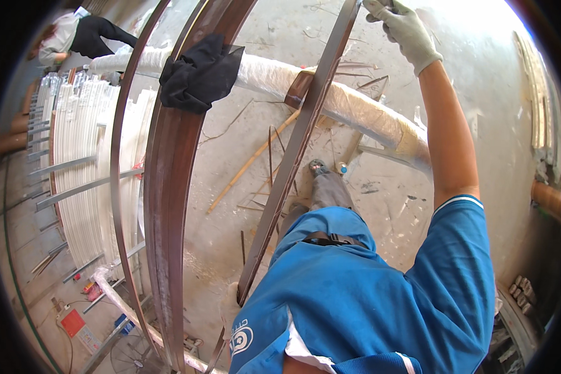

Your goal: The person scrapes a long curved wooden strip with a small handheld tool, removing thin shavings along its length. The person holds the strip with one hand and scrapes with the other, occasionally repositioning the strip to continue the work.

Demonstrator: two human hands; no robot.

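A long dark brown profile [292, 156] slants from the top of the view down to beside my blue shirt. Near its upper end my right hand [406, 36], in a pale work glove, is closed with the fingers curled. A small dark thing shows at those fingers, cut off by the picture's edge. My left hand [230, 304], gloved too, is beside the profile's lower end; its fingers are mostly hidden. Left of it run a wide brown profile [171, 162] and a thin brown strip [116, 143]. A crumpled black cloth [201, 71] hangs over the wide profile.
A plastic-wrapped beam [374, 115] crosses under the profiles. A bamboo-like stick [249, 165] and several brown offcuts lie on the concrete floor [393, 206]. White profiles [87, 162] are stacked on a metal rack at left. Another person [84, 34] bends over at the far left.
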